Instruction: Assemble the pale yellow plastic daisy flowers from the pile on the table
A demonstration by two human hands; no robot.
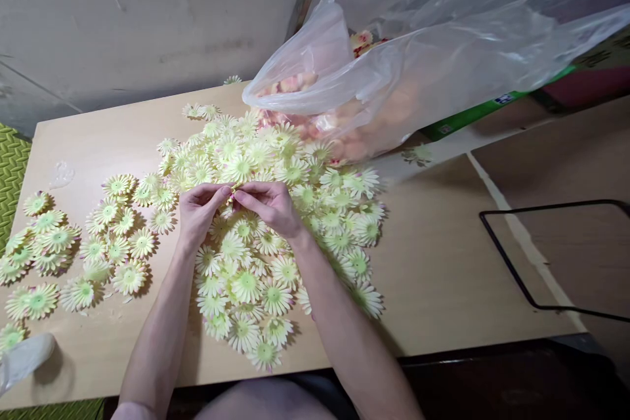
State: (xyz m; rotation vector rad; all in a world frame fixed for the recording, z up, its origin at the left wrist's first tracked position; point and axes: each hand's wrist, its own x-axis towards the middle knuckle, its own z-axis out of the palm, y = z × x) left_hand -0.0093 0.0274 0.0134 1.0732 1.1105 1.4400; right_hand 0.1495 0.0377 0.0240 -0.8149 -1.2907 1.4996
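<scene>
My left hand [201,210] and my right hand [273,209] meet over the middle of a large heap of pale yellow-green artificial flowers [246,285]. Thumb and fingers of each hand pinch the same small flower piece [233,190], of which only yellowish and pinkish-purple bits show between the fingertips. The flowers are daisy-like, with thin petals, some tipped in purple. They lie loosely over one another under and around both hands. Smaller groups of the same flowers [118,249] are spread to the left.
A clear plastic bag [315,95] of peach and pink flower pieces rests behind the heap. The light wooden table [433,262] meets a grey wall [147,20]. A white translucent object [29,357] stands at the near left corner, and a black bent bar [502,269] is at right.
</scene>
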